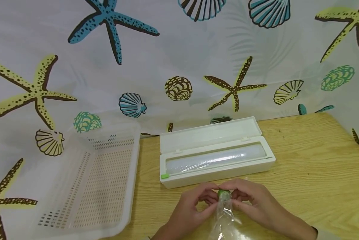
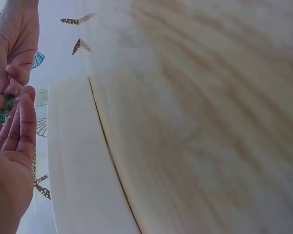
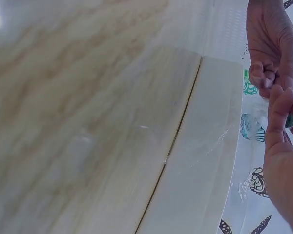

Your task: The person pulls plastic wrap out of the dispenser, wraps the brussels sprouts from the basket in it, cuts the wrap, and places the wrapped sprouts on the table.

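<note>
Between my two hands is a small green piece [image 1: 224,193] covered in clear plastic film; its exact kind is hidden by the film and fingers. My left hand [image 1: 194,208] pinches it from the left with thumb and fingertips. From the other side my right hand [image 1: 255,203] grips it likewise, the fingertips of both hands meeting at its top. Loose film [image 1: 225,223] trails down toward the bottom edge of the head view. In the left wrist view the green piece [image 2: 4,111] shows partly behind fingers. A white cling film dispenser [image 1: 218,175] lies just beyond the hands.
The dispenser's lid [image 1: 209,133] stands raised, showing the film roll [image 1: 216,158] and a green slide cutter [image 1: 165,176]. A white perforated basket [image 1: 128,186] sits on the wooden table [image 1: 311,156] at left. Behind hangs a cloth [image 1: 167,60] with shells and starfish.
</note>
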{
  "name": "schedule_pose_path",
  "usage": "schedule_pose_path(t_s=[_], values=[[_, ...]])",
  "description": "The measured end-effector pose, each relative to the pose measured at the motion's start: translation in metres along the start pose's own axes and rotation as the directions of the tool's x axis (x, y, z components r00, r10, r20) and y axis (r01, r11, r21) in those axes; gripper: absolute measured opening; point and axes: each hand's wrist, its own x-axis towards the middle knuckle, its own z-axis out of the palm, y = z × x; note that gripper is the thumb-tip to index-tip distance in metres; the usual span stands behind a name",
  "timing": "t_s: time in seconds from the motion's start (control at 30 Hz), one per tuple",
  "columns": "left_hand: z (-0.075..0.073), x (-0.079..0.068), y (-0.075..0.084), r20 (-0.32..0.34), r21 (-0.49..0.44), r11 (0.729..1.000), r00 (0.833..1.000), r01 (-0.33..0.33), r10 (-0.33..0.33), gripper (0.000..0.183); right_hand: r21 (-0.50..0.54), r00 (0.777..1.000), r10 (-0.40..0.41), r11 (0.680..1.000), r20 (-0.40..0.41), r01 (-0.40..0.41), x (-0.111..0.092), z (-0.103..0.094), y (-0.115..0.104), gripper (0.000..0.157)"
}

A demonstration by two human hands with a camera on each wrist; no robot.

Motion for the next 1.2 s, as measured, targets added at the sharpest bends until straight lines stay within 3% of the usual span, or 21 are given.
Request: schedule_pose_path(t_s=[0.1, 0.27, 0.47, 0.63, 0.97, 1.2], values=[[0.000, -0.001, 0.002, -0.001, 0.016, 0.999, 0.999, -0.051, 0.051, 0.052, 0.009, 0.999, -0.026, 1.000, -0.025, 0.026, 0.000, 0.003, 0.000, 0.055], [-0.001, -0.002, 0.004, 0.017, 0.013, 0.993, 0.993, -0.115, 0.115, 0.057, 0.082, 0.999, 0.013, 0.997, -0.044, -0.009, -0.001, 0.006, -0.004, 0.051], [-0.002, -0.005, 0.002, 0.019, -0.060, 0.989, 0.991, -0.133, 0.134, 0.053, 0.146, 0.997, -0.058, 0.987, -0.049, 0.065, -0.001, 0.009, -0.003, 0.052], [0.002, -0.007, 0.001, -0.001, -0.026, 0.993, 0.993, -0.115, 0.115, 0.048, 0.165, 0.996, -0.073, 0.983, -0.053, 0.081, -0.004, 0.011, -0.001, 0.052], [0.004, -0.005, 0.003, -0.047, 0.008, 0.988, 0.986, -0.157, 0.157, 0.036, 0.128, 0.997, -0.031, 0.991, -0.076, 0.041, -0.005, 0.011, -0.005, 0.045], [0.006, -0.003, 0.003, -0.047, -0.061, 0.982, 0.983, -0.179, 0.177, 0.033, 0.060, 0.994, -0.059, 0.996, -0.096, 0.065, -0.004, 0.011, -0.004, 0.046]])
